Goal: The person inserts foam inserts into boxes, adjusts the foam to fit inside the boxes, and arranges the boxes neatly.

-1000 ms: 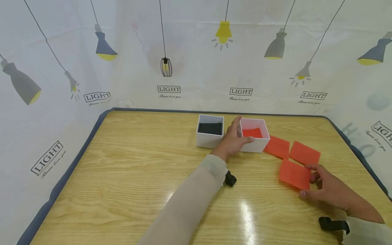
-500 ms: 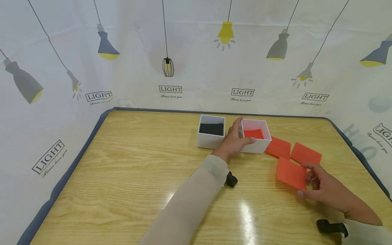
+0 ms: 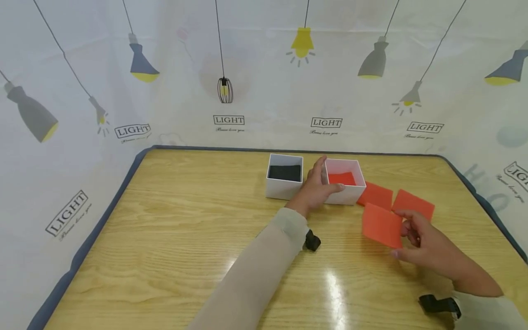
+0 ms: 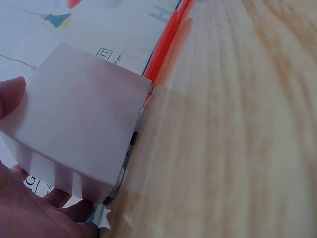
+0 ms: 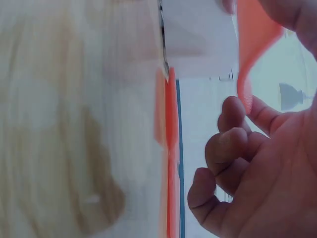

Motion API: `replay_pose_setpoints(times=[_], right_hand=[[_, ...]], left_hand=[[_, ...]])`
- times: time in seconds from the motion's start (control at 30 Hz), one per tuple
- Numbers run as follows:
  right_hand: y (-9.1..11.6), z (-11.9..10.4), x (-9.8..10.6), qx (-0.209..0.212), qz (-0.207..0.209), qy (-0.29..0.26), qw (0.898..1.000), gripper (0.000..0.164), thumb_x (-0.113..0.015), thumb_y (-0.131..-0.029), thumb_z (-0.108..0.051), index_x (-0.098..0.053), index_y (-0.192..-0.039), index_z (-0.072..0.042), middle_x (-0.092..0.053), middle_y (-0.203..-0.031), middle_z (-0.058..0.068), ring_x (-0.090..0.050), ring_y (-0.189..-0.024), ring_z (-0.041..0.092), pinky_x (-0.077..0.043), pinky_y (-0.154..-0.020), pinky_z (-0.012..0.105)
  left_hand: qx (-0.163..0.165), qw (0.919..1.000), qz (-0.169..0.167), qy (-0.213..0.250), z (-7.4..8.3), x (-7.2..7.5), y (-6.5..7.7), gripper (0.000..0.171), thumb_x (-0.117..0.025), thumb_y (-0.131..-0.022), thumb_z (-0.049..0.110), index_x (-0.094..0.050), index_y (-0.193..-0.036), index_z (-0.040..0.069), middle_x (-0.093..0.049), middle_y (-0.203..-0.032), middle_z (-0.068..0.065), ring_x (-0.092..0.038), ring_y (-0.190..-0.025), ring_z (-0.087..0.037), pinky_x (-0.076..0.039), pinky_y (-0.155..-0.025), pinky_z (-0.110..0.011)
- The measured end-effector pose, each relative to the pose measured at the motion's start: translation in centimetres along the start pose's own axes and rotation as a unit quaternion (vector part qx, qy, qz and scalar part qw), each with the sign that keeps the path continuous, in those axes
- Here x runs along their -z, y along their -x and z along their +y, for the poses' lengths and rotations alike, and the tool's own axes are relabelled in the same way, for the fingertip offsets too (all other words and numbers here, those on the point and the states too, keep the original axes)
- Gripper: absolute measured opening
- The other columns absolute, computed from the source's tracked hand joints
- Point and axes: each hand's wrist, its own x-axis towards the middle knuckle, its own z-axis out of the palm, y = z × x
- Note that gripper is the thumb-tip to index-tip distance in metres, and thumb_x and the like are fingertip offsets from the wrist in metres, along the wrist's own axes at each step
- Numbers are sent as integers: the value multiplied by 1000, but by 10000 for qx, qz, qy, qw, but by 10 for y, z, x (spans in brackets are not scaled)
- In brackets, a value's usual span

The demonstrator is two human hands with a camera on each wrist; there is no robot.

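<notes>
My right hand (image 3: 431, 245) pinches a thin red square sheet (image 3: 381, 225), soft and cloth-like, by its right edge. The sheet is tilted and held above the table; in the right wrist view the red sheet (image 5: 255, 37) bends between thumb and fingers. With my left hand (image 3: 310, 195) I hold the right-hand white box (image 3: 345, 195), thumb over its near rim and fingers along its left side. Inside that box lies more red sheet material (image 3: 341, 179). The box's outer face (image 4: 84, 109) fills much of the left wrist view.
Left of the held box stands a second white box (image 3: 280, 189) containing black sheets (image 3: 284, 173). Two more red sheets lie on the wooden table (image 3: 185, 238), one beside the box (image 3: 376, 194), one farther right (image 3: 415, 204). A lamp-printed curtain (image 3: 264, 91) surrounds the table's back and sides.
My right hand has lifted the red sheet off the table and moved it left and toward the boxes. My left hand keeps its grip on the white box.
</notes>
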Motion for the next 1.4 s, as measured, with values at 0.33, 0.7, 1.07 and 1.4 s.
replay_pose_setpoints(times=[0.33, 0.7, 1.07, 1.4], right_hand=[[-22, -12, 6, 337, -251, -15, 9991, 84, -85, -86, -4, -33, -151, 2, -46, -96, 9, -41, -75, 16, -36, -58, 29], [-46, -26, 21, 593, -274, 204, 9977, 87, -88, -82, -2, -33, -150, 5, -47, -94, 7, -41, -75, 16, -36, -58, 29], [-83, -47, 42, 470, -555, 199, 9972, 86, -87, -85, -6, -33, -151, 1, -51, -98, 11, -46, -76, 18, -42, -62, 28], [-116, -53, 50, -105, -896, 362, 9953, 88, -85, -89, -16, -28, -155, -3, -47, -106, 12, -44, -82, 19, -41, -66, 31]], left_hand=[[-18, 10000, 44, 15, -1, -1, -1, 95, -81, -91, 30, -22, -164, 49, -37, -163, 1, -43, -139, -25, -40, -119, -52], [-189, 9997, -39, -118, -1, 0, -1, 97, -81, -91, 32, -21, -166, 45, -34, -166, 1, -40, -145, -26, -37, -121, -53], [-175, 9998, 1, -124, -1, 2, -1, 97, -82, -91, 31, -22, -166, 42, -33, -168, -1, -42, -146, -30, -38, -120, -53], [-145, 9999, -26, 61, -1, 1, -3, 97, -80, -90, 23, -23, -166, 41, -36, -163, -4, -43, -140, -29, -38, -119, -54]])
